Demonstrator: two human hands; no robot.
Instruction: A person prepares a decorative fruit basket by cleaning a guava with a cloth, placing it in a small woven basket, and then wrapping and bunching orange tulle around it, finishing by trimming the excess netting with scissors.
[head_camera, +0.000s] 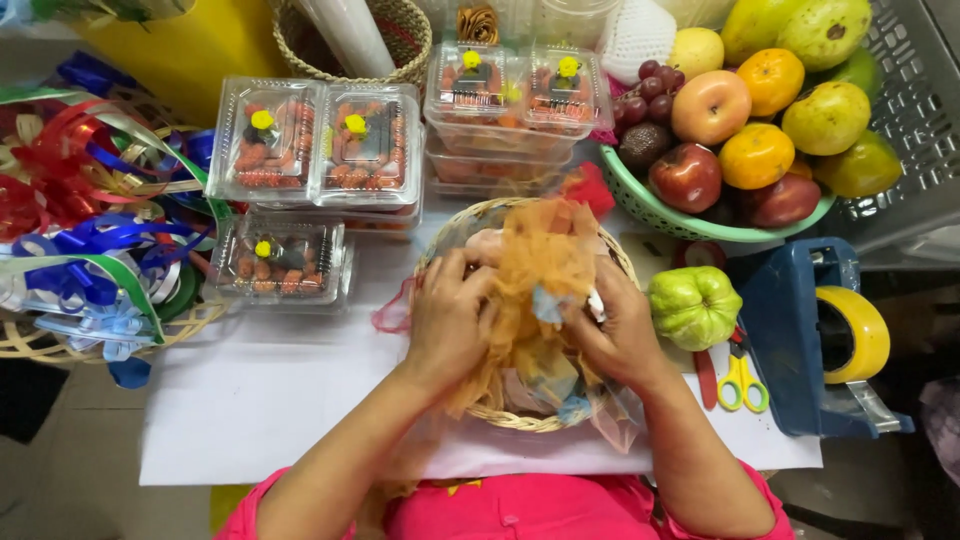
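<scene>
A: Status on the net?
B: Orange net (545, 262) sits bunched in the wicker basket (520, 418), centre of the white sheet (250, 400). It piles above the rim and some trails down the near side. Blue and pale scraps are mixed in under it.
A: Hands?
B: Left hand (450, 320) is clenched on the net's left side, fingers curled into the mesh. Right hand (620, 325) is grasping the right side of the net, with a bit of white and blue material pinched at the fingertips. Both hands are over the basket, with the net between them.
A: What's just beside it?
B: Green guava (695, 305) is just right of the basket, near the right wrist. Scissors (738, 375) with yellow handles are below it, next to a blue tape dispenser (800, 340) with a yellow roll.
A: Behind?
B: Green bowl (650, 212) of fruit at back right: apples, oranges, grapes, green mangoes. It's backed by a grey crate (915, 130).
A: Left side?
B: Clear clamshell boxes (315, 145) of red-orange fruit, each with a small yellow topper, stacked behind and to the left. One more stack (515, 95) is straight behind the basket. Far left is a heap of ribbon bows (90, 230): red, blue, green, silver.
A: Person?
B: Pink top (520, 505) at the bottom edge, bare forearms.
</scene>
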